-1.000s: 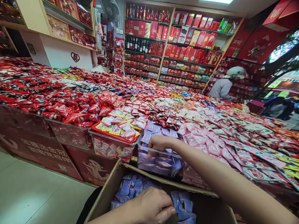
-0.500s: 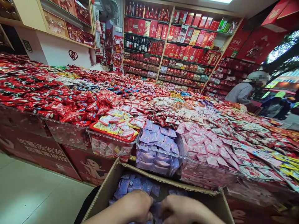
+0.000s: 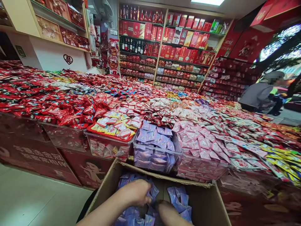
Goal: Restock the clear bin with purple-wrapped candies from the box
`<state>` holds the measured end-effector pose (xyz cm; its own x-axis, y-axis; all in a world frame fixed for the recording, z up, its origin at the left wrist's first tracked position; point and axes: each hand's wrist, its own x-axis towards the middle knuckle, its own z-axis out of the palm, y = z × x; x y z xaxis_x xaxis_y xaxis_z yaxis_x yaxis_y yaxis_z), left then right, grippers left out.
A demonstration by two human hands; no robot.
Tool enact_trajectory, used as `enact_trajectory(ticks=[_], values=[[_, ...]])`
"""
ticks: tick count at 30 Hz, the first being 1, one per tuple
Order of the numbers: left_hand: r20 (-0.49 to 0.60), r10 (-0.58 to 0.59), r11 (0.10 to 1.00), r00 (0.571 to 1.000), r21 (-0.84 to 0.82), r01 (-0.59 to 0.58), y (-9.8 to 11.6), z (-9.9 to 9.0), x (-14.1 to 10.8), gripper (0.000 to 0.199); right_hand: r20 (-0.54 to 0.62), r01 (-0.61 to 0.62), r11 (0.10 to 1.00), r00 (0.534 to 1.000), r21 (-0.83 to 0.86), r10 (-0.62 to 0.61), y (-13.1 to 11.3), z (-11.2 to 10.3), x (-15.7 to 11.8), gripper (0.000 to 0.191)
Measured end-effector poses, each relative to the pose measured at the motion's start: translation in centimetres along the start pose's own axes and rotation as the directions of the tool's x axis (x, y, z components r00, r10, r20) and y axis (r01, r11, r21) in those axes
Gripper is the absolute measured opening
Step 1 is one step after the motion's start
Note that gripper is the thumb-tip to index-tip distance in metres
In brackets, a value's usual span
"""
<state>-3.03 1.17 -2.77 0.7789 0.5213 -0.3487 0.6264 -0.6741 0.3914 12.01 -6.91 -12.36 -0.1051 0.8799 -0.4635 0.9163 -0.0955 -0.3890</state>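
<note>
A cardboard box [image 3: 197, 191] stands open in front of me, with small purple sachets [image 3: 180, 199] lying loose inside it. My left hand [image 3: 139, 192] is in the box, fingers curled down among the sachets; whatever is in its grasp is hidden. To its right, my right hand [image 3: 166, 211] reaches lower, close to more sachets, its fingers hidden and blurred. Just beyond the box, a clear plastic bin [image 3: 155, 149] is heaped with the same kind of purple sachets.
A bin of pink sachets [image 3: 202, 144] sits to the right, and a red-rimmed bin [image 3: 110, 136] of yellow and pink packets to the left. Colourful packets cover the wide display behind. Shelves [image 3: 162, 47] hold bottles and boxes. A person in grey [image 3: 256, 92] is at the far right.
My hands have shifted within the box, the right one lower, and more purple sachets show on the right side. The person at the far right has moved rightward and stands more upright.
</note>
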Motion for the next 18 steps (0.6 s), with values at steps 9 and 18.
enact_trajectory(ticks=[9, 18], values=[[-0.093, 0.253, 0.820, 0.963, -0.508, -0.264, 1.0, -1.5, 0.3, 0.029, -0.403, 0.330, 0.714, 0.912, 0.618, -0.073, -1.9, -9.4, -5.3, 0.027], [-0.103, 0.320, 0.316, 0.942, -0.926, -0.208, 3.0, -1.8, 0.2, 0.038, -0.394, 0.359, 0.281, 0.915, 0.890, 0.081, -1.6, -8.7, -5.6, 0.034]])
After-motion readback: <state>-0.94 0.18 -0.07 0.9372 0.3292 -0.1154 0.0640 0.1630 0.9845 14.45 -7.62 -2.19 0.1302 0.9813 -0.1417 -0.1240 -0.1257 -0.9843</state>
